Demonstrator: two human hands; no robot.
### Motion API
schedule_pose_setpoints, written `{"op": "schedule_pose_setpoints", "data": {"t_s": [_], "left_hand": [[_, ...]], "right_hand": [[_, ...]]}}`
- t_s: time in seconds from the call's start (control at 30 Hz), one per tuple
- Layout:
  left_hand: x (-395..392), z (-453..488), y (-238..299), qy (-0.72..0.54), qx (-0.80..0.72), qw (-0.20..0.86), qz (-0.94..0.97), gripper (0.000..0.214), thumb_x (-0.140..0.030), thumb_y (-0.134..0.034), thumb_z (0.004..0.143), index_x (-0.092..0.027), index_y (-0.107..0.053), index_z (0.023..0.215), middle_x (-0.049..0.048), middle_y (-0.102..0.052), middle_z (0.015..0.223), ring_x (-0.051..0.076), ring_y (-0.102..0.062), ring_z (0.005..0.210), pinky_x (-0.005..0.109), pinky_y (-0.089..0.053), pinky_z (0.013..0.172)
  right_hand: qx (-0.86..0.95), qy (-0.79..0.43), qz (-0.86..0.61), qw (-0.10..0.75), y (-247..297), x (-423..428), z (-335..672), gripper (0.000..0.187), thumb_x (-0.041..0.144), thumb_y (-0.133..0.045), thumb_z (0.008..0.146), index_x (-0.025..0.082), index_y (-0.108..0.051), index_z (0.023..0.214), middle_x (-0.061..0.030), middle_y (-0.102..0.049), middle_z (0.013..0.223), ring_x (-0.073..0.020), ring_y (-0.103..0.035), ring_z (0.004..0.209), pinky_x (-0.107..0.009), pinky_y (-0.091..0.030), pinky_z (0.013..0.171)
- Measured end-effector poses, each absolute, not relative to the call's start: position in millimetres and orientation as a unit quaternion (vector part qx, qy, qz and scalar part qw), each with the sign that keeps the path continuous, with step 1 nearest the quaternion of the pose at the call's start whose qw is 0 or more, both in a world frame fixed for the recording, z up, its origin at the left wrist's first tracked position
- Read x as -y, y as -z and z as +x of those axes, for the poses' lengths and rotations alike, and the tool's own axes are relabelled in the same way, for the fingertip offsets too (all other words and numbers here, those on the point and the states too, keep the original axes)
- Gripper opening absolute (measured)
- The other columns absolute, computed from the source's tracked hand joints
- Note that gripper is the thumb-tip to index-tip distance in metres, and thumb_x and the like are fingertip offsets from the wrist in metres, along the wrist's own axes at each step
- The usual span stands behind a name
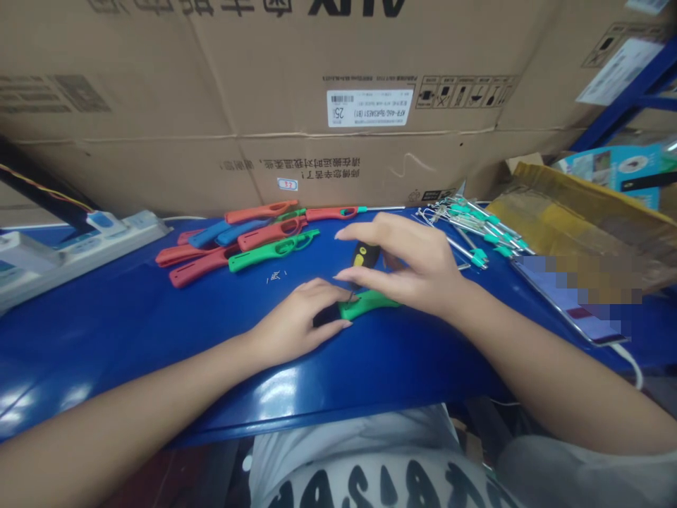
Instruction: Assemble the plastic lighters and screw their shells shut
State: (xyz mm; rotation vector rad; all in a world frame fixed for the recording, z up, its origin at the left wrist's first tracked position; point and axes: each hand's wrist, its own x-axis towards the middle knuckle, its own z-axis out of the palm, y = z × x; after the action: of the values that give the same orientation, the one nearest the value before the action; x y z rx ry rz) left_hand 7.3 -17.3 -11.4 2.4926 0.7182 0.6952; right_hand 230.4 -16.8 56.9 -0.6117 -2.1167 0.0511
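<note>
My left hand [304,317] is closed on the end of a green lighter handle [373,303] lying on the blue table, its thumb and fingers pinching it from both sides. My right hand [417,261] is curled around a black and yellow screwdriver [364,257], its index finger and thumb loosely to either side of the grip. The screwdriver points down at the green handle near my left fingertips. Its tip is mostly hidden by the thumb and fingers.
Red, blue and green lighter handles [272,250] lie piled at the back left, beside a white power strip [79,243]. Metal lighter rods with teal parts [486,226] are heaped right. Tiny pins [275,276], a phone [574,300] and a large carton [211,106] surround the work.
</note>
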Motion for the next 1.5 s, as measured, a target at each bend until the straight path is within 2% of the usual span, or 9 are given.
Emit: {"op": "schedule_pose_setpoints", "data": {"t_s": [0.13, 0.23, 0.33, 0.53, 0.73, 0.93, 1.1, 1.3, 1.5], "left_hand": [[17.7, 7.8, 10.7, -0.246, -0.264, 0.230, 0.904, 0.028, -0.029, -0.067, 0.095, -0.022, -0.064, 0.122, 0.0067, -0.071, 0.119, 0.023, -0.063, 0.111, 0.041, -0.051, 0.101], [17.6, 7.5, 11.8, -0.246, -0.266, 0.228, 0.904, 0.029, -0.028, -0.067, 0.095, -0.021, -0.064, 0.123, 0.0073, -0.070, 0.122, 0.023, -0.063, 0.114, 0.041, -0.049, 0.104], [17.5, 7.2, 13.1, -0.250, -0.263, 0.230, 0.903, 0.030, -0.029, -0.066, 0.095, -0.022, -0.063, 0.124, 0.0070, -0.071, 0.121, 0.023, -0.064, 0.113, 0.041, -0.049, 0.102], [18.0, 7.7, 10.6, -0.245, -0.267, 0.231, 0.903, 0.028, -0.029, -0.067, 0.094, -0.022, -0.065, 0.121, 0.0069, -0.072, 0.117, 0.024, -0.064, 0.109, 0.041, -0.051, 0.099], [17.3, 8.1, 11.9, -0.250, -0.265, 0.226, 0.904, 0.030, -0.029, -0.068, 0.094, -0.021, -0.064, 0.123, 0.0062, -0.071, 0.120, 0.023, -0.063, 0.114, 0.041, -0.049, 0.103], [18.2, 8.5, 11.9, -0.249, -0.267, 0.228, 0.903, 0.026, -0.028, -0.067, 0.094, -0.021, -0.065, 0.120, 0.0060, -0.072, 0.117, 0.022, -0.064, 0.110, 0.039, -0.050, 0.101], [18.0, 8.1, 12.6, -0.257, -0.262, 0.230, 0.901, 0.031, -0.028, -0.068, 0.094, -0.021, -0.064, 0.124, 0.0061, -0.071, 0.121, 0.023, -0.063, 0.113, 0.040, -0.049, 0.103], [18.7, 8.9, 11.3, -0.247, -0.271, 0.229, 0.902, 0.026, -0.028, -0.068, 0.094, -0.021, -0.065, 0.119, 0.0054, -0.072, 0.117, 0.022, -0.064, 0.110, 0.038, -0.049, 0.100], [18.1, 7.6, 14.3, -0.252, -0.271, 0.219, 0.903, 0.030, -0.029, -0.069, 0.093, -0.021, -0.064, 0.122, 0.0063, -0.071, 0.119, 0.023, -0.064, 0.110, 0.039, -0.049, 0.100]], "right_hand": [[0.871, -0.103, -0.235, 0.420, -58.0, 20.5, 227.5, 0.038, 0.028, -0.039, 0.107, 0.021, -0.055, 0.141, -0.0077, -0.070, 0.119, -0.0136, -0.068, 0.088, -0.029, -0.057, 0.080], [0.869, -0.119, -0.232, 0.420, -58.2, 22.5, 226.3, 0.034, 0.030, -0.047, 0.105, 0.020, -0.060, 0.135, -0.0059, -0.072, 0.110, -0.0111, -0.066, 0.078, -0.025, -0.056, 0.074], [0.861, 0.001, -0.244, 0.446, -56.7, 21.8, 227.4, 0.032, 0.041, -0.063, 0.097, 0.019, -0.069, 0.119, -0.0045, -0.074, 0.094, -0.0134, -0.066, 0.076, -0.027, -0.055, 0.076], [0.882, -0.138, -0.231, 0.387, -57.9, 19.1, 229.3, 0.042, 0.026, -0.032, 0.108, 0.021, -0.047, 0.146, -0.0072, -0.070, 0.117, -0.0143, -0.069, 0.098, -0.032, -0.055, 0.092], [0.874, -0.026, -0.255, 0.414, -55.4, 18.0, 229.3, 0.035, 0.040, -0.061, 0.098, 0.022, -0.064, 0.127, -0.0056, -0.074, 0.107, -0.0170, -0.070, 0.093, -0.028, -0.056, 0.085], [0.868, -0.184, -0.225, 0.402, -58.2, 20.5, 225.7, 0.039, 0.022, -0.034, 0.107, 0.023, -0.052, 0.142, -0.0056, -0.068, 0.121, -0.0081, -0.067, 0.077, -0.021, -0.056, 0.070], [0.863, -0.030, -0.228, 0.450, -55.6, 19.0, 226.0, 0.028, 0.034, -0.061, 0.098, 0.020, -0.068, 0.121, -0.0049, -0.073, 0.101, -0.0151, -0.069, 0.089, -0.027, -0.057, 0.082], [0.879, -0.149, -0.208, 0.403, -55.7, 20.6, 222.8, 0.042, 0.018, -0.033, 0.107, 0.020, -0.046, 0.147, -0.0073, -0.065, 0.130, -0.0123, -0.068, 0.099, -0.028, -0.058, 0.085], [0.887, -0.014, -0.233, 0.399, -56.0, 18.1, 228.7, 0.034, 0.037, -0.058, 0.100, 0.022, -0.062, 0.130, -0.0050, -0.073, 0.109, -0.0171, -0.069, 0.097, -0.029, -0.056, 0.088]]}}
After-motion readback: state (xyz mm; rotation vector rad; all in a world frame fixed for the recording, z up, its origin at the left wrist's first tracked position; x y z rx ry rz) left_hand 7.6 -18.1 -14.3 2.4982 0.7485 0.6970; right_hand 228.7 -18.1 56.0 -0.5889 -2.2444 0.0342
